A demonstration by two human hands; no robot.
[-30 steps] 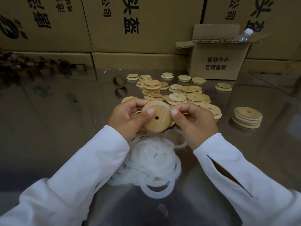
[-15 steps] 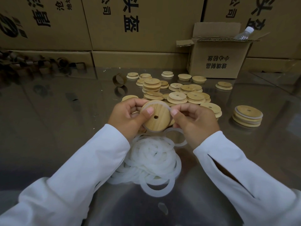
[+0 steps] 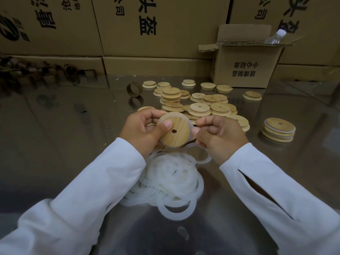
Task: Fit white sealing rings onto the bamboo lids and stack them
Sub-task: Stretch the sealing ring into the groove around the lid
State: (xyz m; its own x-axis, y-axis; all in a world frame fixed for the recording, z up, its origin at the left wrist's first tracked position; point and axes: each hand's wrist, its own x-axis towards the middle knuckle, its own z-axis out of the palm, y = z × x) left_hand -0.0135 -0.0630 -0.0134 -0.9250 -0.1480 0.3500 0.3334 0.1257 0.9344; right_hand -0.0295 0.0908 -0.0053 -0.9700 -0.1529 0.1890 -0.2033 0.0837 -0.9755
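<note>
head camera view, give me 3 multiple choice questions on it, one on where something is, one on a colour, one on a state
1. Where is the stack of lids with rings fitted?
A. on the table, out past the right hand
B. on the floor
C. on a shelf

2. What colour is the heap of loose rings?
A. black
B. white
C. red

3. What state is the small box behind the loose lids in?
A. taped shut
B. open, flaps up
C. crushed flat

Answers:
1 A, it stands by itself on the table to the right of that hand.
2 B, the rings are milky white.
3 B, its flaps stand open and a bottle pokes out of the top.
</note>
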